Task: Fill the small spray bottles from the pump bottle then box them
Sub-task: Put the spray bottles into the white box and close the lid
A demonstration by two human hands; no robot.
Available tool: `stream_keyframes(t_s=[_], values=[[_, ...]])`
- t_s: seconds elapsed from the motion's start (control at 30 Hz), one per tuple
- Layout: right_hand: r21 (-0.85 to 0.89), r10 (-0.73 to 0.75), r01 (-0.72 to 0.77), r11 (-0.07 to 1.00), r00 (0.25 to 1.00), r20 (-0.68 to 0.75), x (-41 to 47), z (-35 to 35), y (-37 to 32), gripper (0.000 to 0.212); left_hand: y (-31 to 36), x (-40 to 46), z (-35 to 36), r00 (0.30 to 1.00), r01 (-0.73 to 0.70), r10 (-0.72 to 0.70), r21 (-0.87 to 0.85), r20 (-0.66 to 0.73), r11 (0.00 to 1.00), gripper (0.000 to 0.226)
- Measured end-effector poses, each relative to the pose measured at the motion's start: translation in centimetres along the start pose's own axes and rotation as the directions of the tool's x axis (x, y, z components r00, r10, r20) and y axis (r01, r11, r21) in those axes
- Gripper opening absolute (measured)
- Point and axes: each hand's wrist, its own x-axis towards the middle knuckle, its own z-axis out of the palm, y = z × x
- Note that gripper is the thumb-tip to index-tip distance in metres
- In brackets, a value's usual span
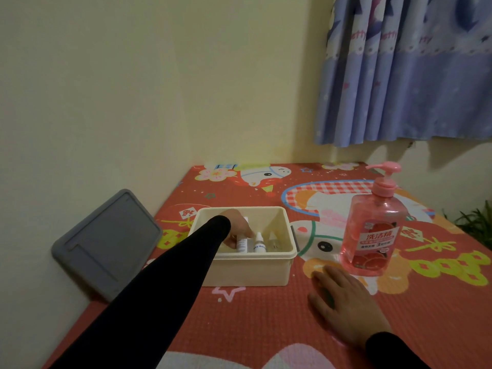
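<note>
Left hand (238, 226) reaching down into the cream box (288, 251), fingers curled around the white-labelled spray bottle (241, 245) at the left of the row; whether already gripped or only touched cannot be told, with the sleeve hiding much of the hand. Right hand (343, 296) lying flat and open on the red patterned surface (266, 323), holding nothing, just beside the box and close in front of the pump bottle (372, 230).

Beside that first bottle, two more small ones standing upright inside the box: a white-capped dropper-style bottle (259, 242) and a clear bottle (273, 242), faint and hard to make out. Grey lid (106, 245) leaning against the wall to the left, well apart from the box.

Small bottles probably light, hard plastic, smooth enough to slip; best pinched around the body below the cap. Pump bottle nearly full of pink liquid, so likely heavy; best gripped around the body or steadied at the neck under the pump head.
</note>
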Motion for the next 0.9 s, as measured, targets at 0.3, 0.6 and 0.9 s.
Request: stream_keyframes(t_s=[0.3,0.6,0.9], values=[[0.019,0.001,-0.001,1.000,1.000,0.000,0.1,0.0,0.0,0.068,0.1,1.1,0.9,0.993,0.074,-0.088,0.158,0.084,0.985,0.017],[0.005,0.003,-0.003,1.000,1.000,-0.003,0.0,0.0,0.0,0.069,0.7,0.8,0.6,0.990,0.103,-0.114,0.134,0.078,0.986,0.040],[-0.002,-0.009,0.009,1.000,1.000,-0.010,0.1,0.0,0.0,0.065,0.9,-0.6,-0.8,0.988,-0.079,0.101,0.174,-0.121,0.982,0.023]])
